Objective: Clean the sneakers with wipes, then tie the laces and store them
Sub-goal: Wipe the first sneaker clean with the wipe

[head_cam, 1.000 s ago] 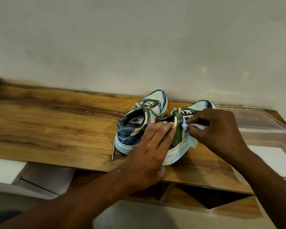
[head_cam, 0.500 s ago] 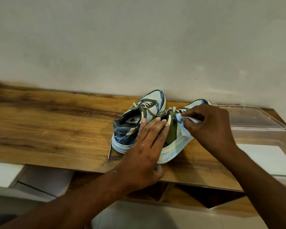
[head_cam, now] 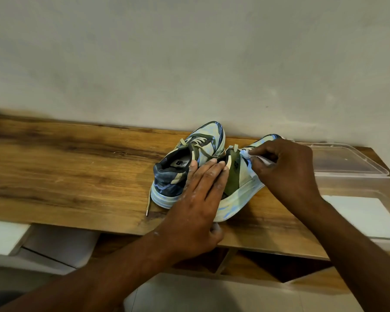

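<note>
Two sneakers are set side by side near the desk's (head_cam: 65, 167) back edge, right of centre, toes to the wall. The right sneaker (head_cam: 239, 190) is steadied at the heel by the left hand (head_cam: 198, 199), fingers straight over the collar, thumb under the sole. A white wipe (head_cam: 254, 159) is pinched by the right hand (head_cam: 286, 172) against its upper, approx. at the tongue. The left sneaker (head_cam: 185, 170) is untouched; its lace end trails toward the front edge. A clear plastic box (head_cam: 356, 190) and lid (head_cam: 347, 161) are at the desk's right end.
</note>
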Motion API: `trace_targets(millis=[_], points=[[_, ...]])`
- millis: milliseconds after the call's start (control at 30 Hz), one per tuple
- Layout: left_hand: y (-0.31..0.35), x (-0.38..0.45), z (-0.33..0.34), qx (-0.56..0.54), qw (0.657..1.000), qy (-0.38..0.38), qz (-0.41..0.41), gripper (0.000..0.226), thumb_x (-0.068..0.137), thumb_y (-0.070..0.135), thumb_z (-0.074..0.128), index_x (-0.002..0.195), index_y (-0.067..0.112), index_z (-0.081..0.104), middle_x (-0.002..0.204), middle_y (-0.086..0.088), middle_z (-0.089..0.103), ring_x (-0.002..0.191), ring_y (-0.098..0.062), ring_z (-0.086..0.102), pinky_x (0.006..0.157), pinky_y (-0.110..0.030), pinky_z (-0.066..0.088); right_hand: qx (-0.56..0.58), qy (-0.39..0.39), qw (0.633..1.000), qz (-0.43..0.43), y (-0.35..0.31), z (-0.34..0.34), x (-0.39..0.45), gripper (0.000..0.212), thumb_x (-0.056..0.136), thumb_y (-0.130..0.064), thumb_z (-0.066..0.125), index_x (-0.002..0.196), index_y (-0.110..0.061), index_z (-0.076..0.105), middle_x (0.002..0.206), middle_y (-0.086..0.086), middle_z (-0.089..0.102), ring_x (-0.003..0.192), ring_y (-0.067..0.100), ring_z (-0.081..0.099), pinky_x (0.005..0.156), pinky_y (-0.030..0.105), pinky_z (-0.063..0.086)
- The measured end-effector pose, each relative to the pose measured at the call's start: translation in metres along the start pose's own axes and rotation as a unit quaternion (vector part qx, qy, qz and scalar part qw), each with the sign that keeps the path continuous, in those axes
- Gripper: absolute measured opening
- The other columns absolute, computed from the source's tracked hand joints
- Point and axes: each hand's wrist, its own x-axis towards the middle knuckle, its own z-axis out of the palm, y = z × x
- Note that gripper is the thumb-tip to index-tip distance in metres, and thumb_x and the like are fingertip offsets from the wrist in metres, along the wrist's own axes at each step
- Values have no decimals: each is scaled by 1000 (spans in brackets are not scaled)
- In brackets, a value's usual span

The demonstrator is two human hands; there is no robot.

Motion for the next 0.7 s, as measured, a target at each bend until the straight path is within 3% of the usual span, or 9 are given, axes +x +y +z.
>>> trace_targets(millis=[67,167,233,300,400,467,533,600,700], points=[[-1,0,-1,-4,1000,1,-2,108,65,18,70,161,0,24,166,-13,27,159,-25,12,130,-48,2,21,-5,1000,-1,-3,8,-2,21,80,-10,80,98,-21,83,93,-7,78,81,3,70,80,23,59],[-4,1,-4,-17,1000,1,-7,108,64,19,70,161,0,25,166,-12,28,159,-25,13,130,-50,2,48,-80,995,-32,-10,10,-5,22,79,-8,82,97,-20,84,90,-7,76,81,-1,69,77,10,54],[-7,2,-6,-29,1000,-1,-12,109,64,19,71,161,2,24,165,-10,29,159,-23,14,130,-50,3,49,-129,990,-37,-12,4,-4,22,76,-7,82,93,-21,84,87,-8,76,79,-1,69,73,11,54],[-8,2,-7,-34,999,-3,-14,109,65,19,71,161,3,25,165,-8,29,159,-22,14,130,-48,1,31,-117,992,-34,-9,-2,-1,22,74,-8,82,91,-22,84,86,-10,77,76,-1,69,71,12,54],[-10,3,-8,-37,999,2,-24,109,64,20,72,161,3,26,165,-8,30,159,-22,14,130,-46,-1,-1,-31,999,-31,-4,0,2,24,76,-4,78,96,-17,84,91,-3,79,77,4,69,79,23,58],[-10,4,-8,-47,998,9,-37,110,61,19,73,160,3,27,164,-7,31,159,-22,14,130,-45,0,2,-8,999,-33,-6,6,1,25,77,-3,77,98,-16,83,93,-1,78,80,7,70,82,23,58],[-11,4,-9,-55,997,12,-44,111,60,20,72,161,3,27,164,-7,30,159,-22,13,130,-45,1,22,-23,998,-47,-12,13,-2,24,78,-4,79,99,-17,83,92,-2,77,81,7,69,80,19,56],[-11,3,-8,-62,997,17,-45,110,64,24,75,161,4,26,166,-6,28,159,-21,11,130,-47,3,14,-50,995,-79,-21,18,-7,23,79,-7,82,99,-18,83,89,0,75,79,11,68,75,26,56],[-10,3,-7,-65,996,31,-52,113,76,47,82,163,7,21,170,-4,20,160,-21,6,130,-47,4,6,-83,990,-110,-31,16,-10,25,78,-10,83,100,-22,83,88,-1,72,78,14,67,72,28,54]])
